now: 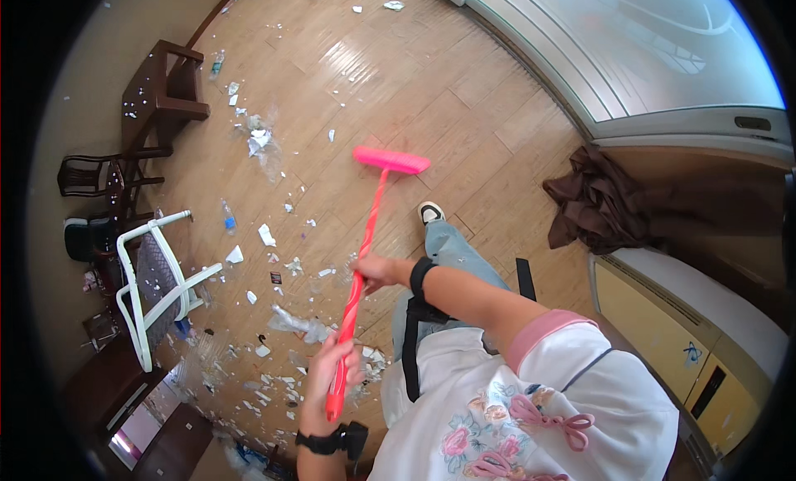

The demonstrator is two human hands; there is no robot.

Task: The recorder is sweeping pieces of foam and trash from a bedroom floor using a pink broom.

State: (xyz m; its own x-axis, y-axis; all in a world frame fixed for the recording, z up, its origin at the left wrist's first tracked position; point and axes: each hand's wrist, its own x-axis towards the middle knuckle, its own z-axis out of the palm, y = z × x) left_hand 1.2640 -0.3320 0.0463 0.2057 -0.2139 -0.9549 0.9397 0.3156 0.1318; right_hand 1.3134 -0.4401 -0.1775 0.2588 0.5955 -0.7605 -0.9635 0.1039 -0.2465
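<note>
A broom with a bright pink head (392,160) and a red spiral-striped handle (372,223) slants across the floor before me. My left hand (336,363) wraps the handle close to its end. Farther down the shaft, my right hand (373,272) grips it too. The bristles are at the wood-look floor (460,151), ahead of my shoe (430,212). Left of the broom lie scattered white scraps (267,235), a crumpled plastic wrap (298,323) and a clump of paper and film (260,142).
A white-framed chair (180,294) lies tipped at the left, near dark wooden furniture (165,101). Two plastic bottles (229,218) are on the floor. A brown curtain (597,201) bunches at the right, above a yellowish floor-standing unit (659,319). Sliding glass doors (628,58) stand at upper right.
</note>
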